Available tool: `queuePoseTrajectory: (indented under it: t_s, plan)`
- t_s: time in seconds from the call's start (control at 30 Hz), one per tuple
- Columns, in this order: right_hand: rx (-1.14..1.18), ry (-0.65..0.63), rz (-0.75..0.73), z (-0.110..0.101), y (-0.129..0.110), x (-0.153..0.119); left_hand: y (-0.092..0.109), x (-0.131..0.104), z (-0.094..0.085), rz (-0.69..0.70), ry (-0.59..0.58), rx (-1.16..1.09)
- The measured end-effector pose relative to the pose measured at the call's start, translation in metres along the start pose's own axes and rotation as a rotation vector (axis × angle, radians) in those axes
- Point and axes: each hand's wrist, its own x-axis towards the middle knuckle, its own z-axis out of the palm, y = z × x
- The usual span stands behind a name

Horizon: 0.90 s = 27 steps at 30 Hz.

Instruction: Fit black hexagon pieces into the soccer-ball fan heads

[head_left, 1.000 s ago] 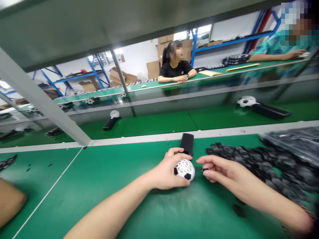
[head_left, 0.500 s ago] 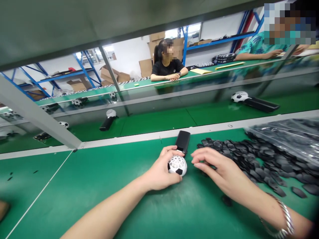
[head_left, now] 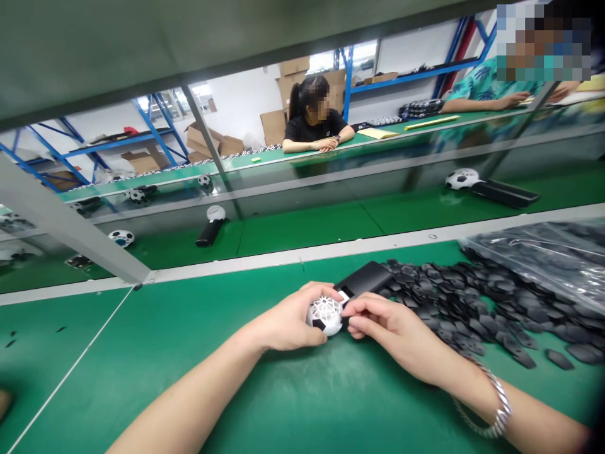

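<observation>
The left hand is curled firmly around a round white plastic ball with black football patches and an openwork top, thumb on the near side and fingers on the far side. The bare right hand has its thumb and fingertips bunched at the ball's right edge; I cannot tell whether they grip a piece or just press there. The ball is just above the smooth green tabletop, and a flat black plastic handle extends from behind it toward the upper right.

Just beyond the right hand spreads a loose pile of flat, dark, angular plastic pieces. Behind the pile lies a clear plastic bag with dark contents, their shapes too blurred to make out. Past the pale metal rail, a white-and-black ball-headed unit with a long black handle lies on the green strip. Farther back stand open brown cardboard boxes, their insides hidden.
</observation>
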Motion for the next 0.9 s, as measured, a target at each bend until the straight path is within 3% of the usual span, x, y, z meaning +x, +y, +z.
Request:
queuePoseTrajectory:
  t_s: [0.23,0.53,0.67,0.8,0.9]
  plan:
    - [0.035,0.005,0.074,0.002,-0.001,0.000,0.000,0.003,0.021,0.005,0.221,0.040]
    - [-0.066,0.115,0.016,0.005,0.002,0.005,0.000,0.004,0.032,0.003,0.309,0.096]
    - [-0.249,0.170,-0.011,0.005,0.006,0.007,-0.002,0.003,0.038,0.030,0.367,0.105]
    - [-0.524,0.197,-0.101,-0.005,0.001,0.008,-0.009,0.020,0.023,0.069,0.411,0.110]
    - [-0.880,0.357,-0.240,-0.031,0.008,0.007,-0.020,0.054,-0.008,0.050,0.545,0.232]
